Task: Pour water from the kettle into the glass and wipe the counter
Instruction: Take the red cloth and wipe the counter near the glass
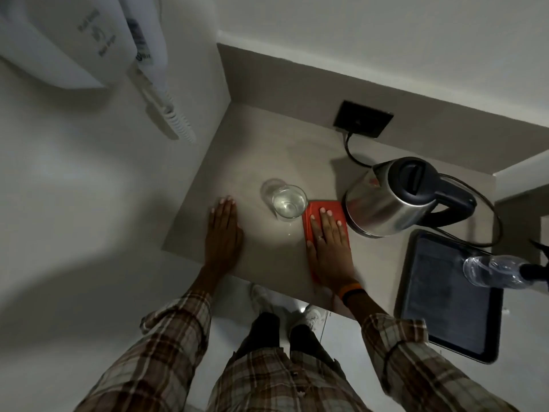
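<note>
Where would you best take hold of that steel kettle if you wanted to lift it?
By the black handle, coming from the right with the right hand. The kettle stands upright with its handle looping out to the right and its spout toward the back left, so that side is open; the glass and red cloth crowd its left.

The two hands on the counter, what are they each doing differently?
The right hand lies flat on a folded orange cloth, between the glass and the kettle; the left hand rests bare on the counter, left of the glass. The right wrist carries an orange band and a finger ring; the left shows neither. Both are open, palms down, with plaid sleeves.
</note>
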